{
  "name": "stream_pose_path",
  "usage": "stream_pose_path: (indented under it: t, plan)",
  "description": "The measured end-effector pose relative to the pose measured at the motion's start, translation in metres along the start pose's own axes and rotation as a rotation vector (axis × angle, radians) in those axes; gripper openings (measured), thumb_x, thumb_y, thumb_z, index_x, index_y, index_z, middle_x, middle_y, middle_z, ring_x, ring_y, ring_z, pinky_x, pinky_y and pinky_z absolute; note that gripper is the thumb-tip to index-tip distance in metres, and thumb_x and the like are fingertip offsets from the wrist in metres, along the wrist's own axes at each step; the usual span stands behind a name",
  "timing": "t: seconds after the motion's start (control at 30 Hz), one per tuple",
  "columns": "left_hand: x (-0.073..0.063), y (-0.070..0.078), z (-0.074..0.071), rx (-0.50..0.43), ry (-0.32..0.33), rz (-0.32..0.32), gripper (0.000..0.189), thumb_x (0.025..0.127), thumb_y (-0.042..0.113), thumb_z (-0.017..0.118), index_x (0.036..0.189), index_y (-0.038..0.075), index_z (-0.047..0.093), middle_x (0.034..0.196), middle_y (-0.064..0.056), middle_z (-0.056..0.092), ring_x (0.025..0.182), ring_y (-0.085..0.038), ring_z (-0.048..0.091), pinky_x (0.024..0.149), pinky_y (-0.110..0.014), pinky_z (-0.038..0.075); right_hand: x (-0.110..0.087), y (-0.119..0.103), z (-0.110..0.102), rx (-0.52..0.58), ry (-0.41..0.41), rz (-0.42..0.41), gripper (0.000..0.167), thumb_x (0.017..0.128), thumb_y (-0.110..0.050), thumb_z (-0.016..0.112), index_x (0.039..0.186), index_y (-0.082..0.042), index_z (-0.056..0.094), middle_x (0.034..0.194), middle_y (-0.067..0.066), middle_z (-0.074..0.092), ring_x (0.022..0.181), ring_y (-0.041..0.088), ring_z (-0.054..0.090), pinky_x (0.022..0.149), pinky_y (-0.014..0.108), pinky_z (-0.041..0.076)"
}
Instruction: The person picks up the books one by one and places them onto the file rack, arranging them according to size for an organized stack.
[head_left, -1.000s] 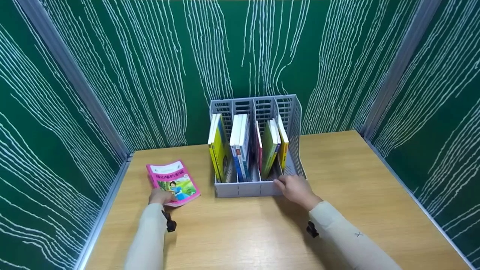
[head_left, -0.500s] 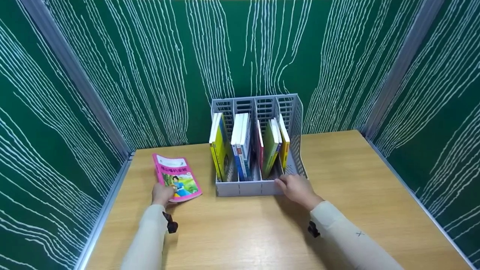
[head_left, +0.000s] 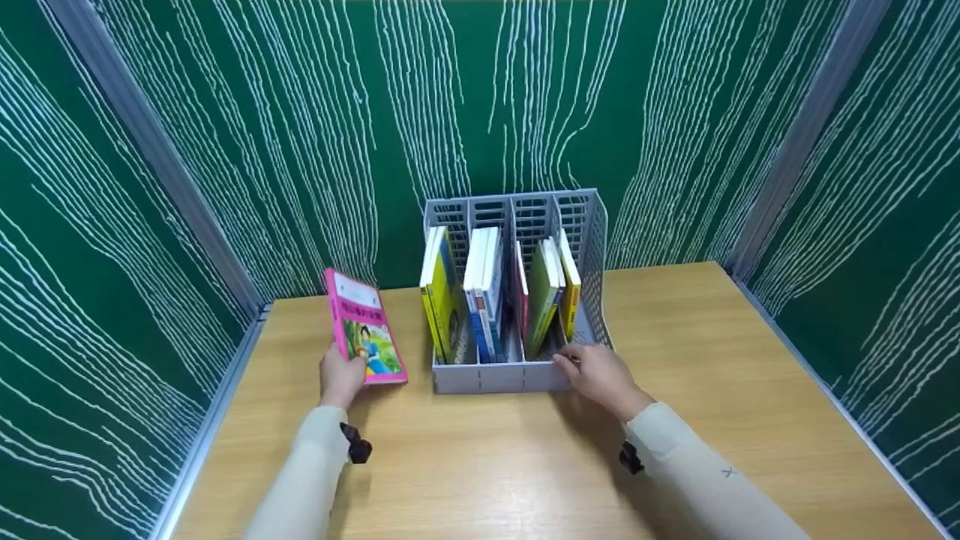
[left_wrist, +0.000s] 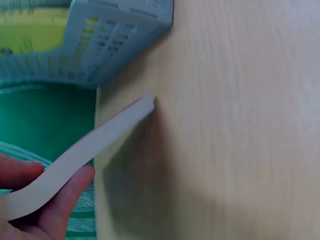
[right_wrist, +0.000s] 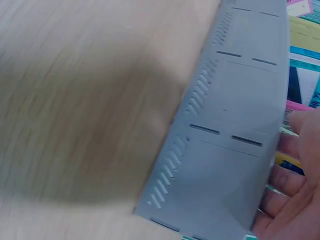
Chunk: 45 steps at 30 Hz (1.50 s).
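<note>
My left hand grips a pink-bordered book by its lower left part, tilted up left of the grey file rack. In the left wrist view, the thumb and fingers pinch the book, and its page edges face the camera. My right hand holds the rack's front lip near its right corner. Seen from the right wrist, its fingers curl over the edge of the rack. Books stand in the rack's compartments, among them a yellow book, white books and a green book.
A wooden table lies under everything. Green walls with white wavy lines stand at the back and sides, joined by grey metal posts. Slotted dividers part the rack.
The left hand has raised the pink book from lying nearly flat to a steep tilt and carried it right and away from me. The right hand stays at the rack's front lip.
</note>
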<state>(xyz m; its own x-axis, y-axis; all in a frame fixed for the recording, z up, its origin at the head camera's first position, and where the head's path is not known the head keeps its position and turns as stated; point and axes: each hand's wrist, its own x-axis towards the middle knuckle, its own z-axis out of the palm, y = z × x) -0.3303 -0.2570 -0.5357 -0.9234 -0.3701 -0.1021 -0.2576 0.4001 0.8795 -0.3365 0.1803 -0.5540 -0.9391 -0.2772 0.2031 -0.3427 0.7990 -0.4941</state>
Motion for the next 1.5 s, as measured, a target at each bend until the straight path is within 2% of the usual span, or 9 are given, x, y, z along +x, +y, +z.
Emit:
stream_pose_path:
  t: [0.13,0.27,0.43,0.6,0.77,0.93,1.07,1.3,1.5]
  plan:
    - [-0.009,0.014,0.004,0.044,0.021,0.081,0.048,0.110,0.008,0.054,0.156,-0.003,0.047,0.146,-0.031,0.063,0.129,-0.043,0.068,0.109,-0.053,0.058,-0.001,-0.007,-0.012,0.043,-0.001,0.055,0.030,0.109,-0.029,0.067,0.121,-0.005,0.079,0.097,0.008,0.077,0.079,0.021,0.063,0.071,0.037,0.057]
    - [-0.019,0.025,0.010,0.130,0.061,0.212,0.042,0.110,0.007,0.055,0.151,-0.003,0.049,0.142,-0.033,0.065,0.127,-0.046,0.070,0.106,-0.058,0.059,-0.004,-0.016,-0.024,0.097,0.030,0.077,0.033,0.109,-0.031,0.067,0.128,-0.005,0.077,0.119,0.014,0.080,0.101,0.029,0.074,0.090,0.050,0.065]
    - [-0.031,0.040,0.015,0.225,0.139,0.391,0.039,0.108,0.004,0.060,0.145,-0.001,0.053,0.135,-0.033,0.070,0.119,-0.048,0.074,0.099,-0.061,0.062,-0.006,-0.028,-0.037,0.182,0.201,0.007,0.029,0.106,-0.024,0.073,0.123,-0.001,0.077,0.110,0.015,0.082,0.099,0.033,0.079,0.090,0.053,0.066]
    - [-0.040,0.054,0.018,0.314,0.216,0.587,0.043,0.099,-0.003,0.067,0.141,-0.005,0.057,0.123,-0.033,0.075,0.104,-0.050,0.078,0.088,-0.060,0.065,-0.005,-0.040,-0.045,0.292,0.371,-0.081,0.027,0.099,-0.014,0.080,0.119,0.004,0.077,0.099,0.017,0.082,0.082,0.029,0.079,0.077,0.040,0.068]
    - [-0.048,0.066,0.016,0.409,0.318,0.853,0.055,0.091,-0.010,0.071,0.143,-0.011,0.055,0.117,-0.032,0.075,0.081,-0.047,0.079,0.069,-0.054,0.067,-0.005,-0.055,-0.057,0.433,0.435,-0.093,0.035,0.095,-0.007,0.083,0.126,0.007,0.074,0.101,0.023,0.082,0.082,0.032,0.081,0.074,0.016,0.061]
    - [-0.056,0.081,0.016,0.517,0.426,1.086,0.064,0.083,-0.013,0.078,0.142,-0.013,0.056,0.129,-0.034,0.072,0.076,-0.044,0.080,0.054,-0.045,0.065,-0.006,-0.070,-0.068,0.555,0.413,-0.054,0.045,0.094,-0.004,0.083,0.136,0.007,0.069,0.114,0.029,0.079,0.096,0.039,0.081,0.082,0.011,0.059]
    - [-0.064,0.091,0.021,0.596,0.503,1.222,0.069,0.077,-0.012,0.084,0.141,-0.012,0.057,0.136,-0.032,0.071,0.090,-0.042,0.082,0.054,-0.041,0.064,-0.008,-0.082,-0.075,0.663,0.365,-0.029,0.054,0.094,-0.001,0.083,0.143,0.007,0.063,0.125,0.030,0.076,0.107,0.043,0.079,0.089,0.017,0.061]
    - [-0.078,0.106,0.032,0.765,0.660,1.390,0.056,0.089,0.007,0.088,0.137,-0.007,0.064,0.131,-0.024,0.076,0.108,-0.037,0.081,0.058,-0.032,0.064,-0.011,-0.099,-0.079,0.878,0.239,-0.050,0.069,0.094,0.008,0.077,0.156,0.008,0.048,0.141,0.031,0.068,0.123,0.042,0.074,0.097,0.022,0.061]
    - [-0.090,0.115,0.039,0.848,0.687,1.490,0.056,0.091,0.020,0.090,0.137,-0.002,0.067,0.129,-0.020,0.078,0.105,-0.035,0.082,0.072,-0.035,0.067,-0.012,-0.106,-0.077,1.076,0.129,-0.134,0.075,0.095,0.008,0.073,0.161,0.011,0.037,0.150,0.033,0.060,0.127,0.023,0.073,0.103,0.027,0.061]
